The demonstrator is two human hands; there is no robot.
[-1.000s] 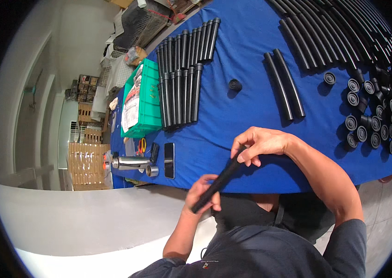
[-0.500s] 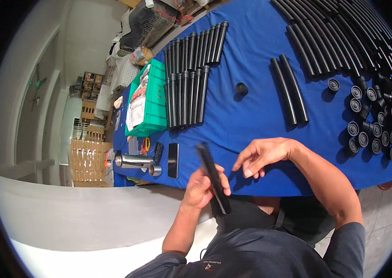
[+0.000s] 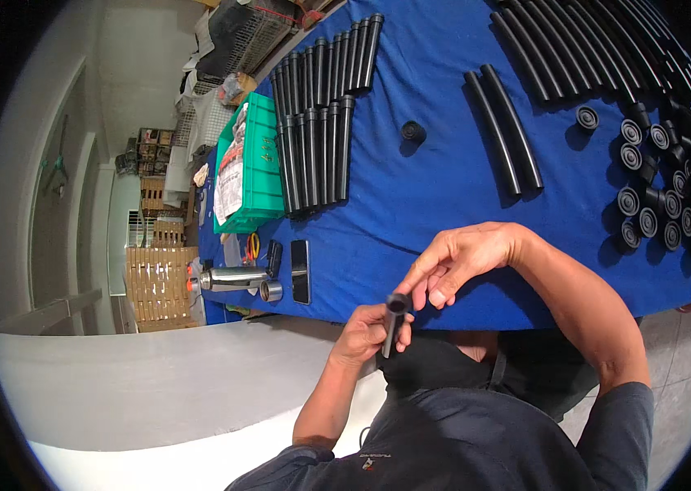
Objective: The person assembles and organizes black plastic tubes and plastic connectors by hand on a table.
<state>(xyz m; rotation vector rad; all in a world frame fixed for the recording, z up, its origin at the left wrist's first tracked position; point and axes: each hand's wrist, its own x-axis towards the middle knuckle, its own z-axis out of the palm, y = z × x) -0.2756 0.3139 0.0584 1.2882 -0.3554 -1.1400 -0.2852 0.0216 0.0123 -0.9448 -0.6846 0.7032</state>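
My left hand [image 3: 361, 334] is closed round a black plastic tube [image 3: 391, 334], held above the table's front edge. The tube is tipped so that its wider, dark round end points up toward the view. Beside that end is my right hand [image 3: 464, 266], its index finger reaching to the rim and the other fingers loosely bent. I see nothing held in the right hand; whether its fingertip touches the rim is hard to tell. A single black cap [image 3: 412, 132] stands on the blue cloth beyond, and two loose black tubes [image 3: 502, 131] lie to its right.
Two rows of capped tubes [image 3: 310, 155] lie beside a green crate [image 3: 261, 184]. A phone [image 3: 300, 272], a steel flask [image 3: 235, 279] and scissors [image 3: 253, 245] are at the front left. Many black caps [image 3: 673, 204] and tubes [image 3: 558, 49] cover the right side of the blue cloth [image 3: 435, 188].
The tube in my left hand has turned from lying slantwise to pointing its end up at the view. My right hand has come left, its index finger now at that end.
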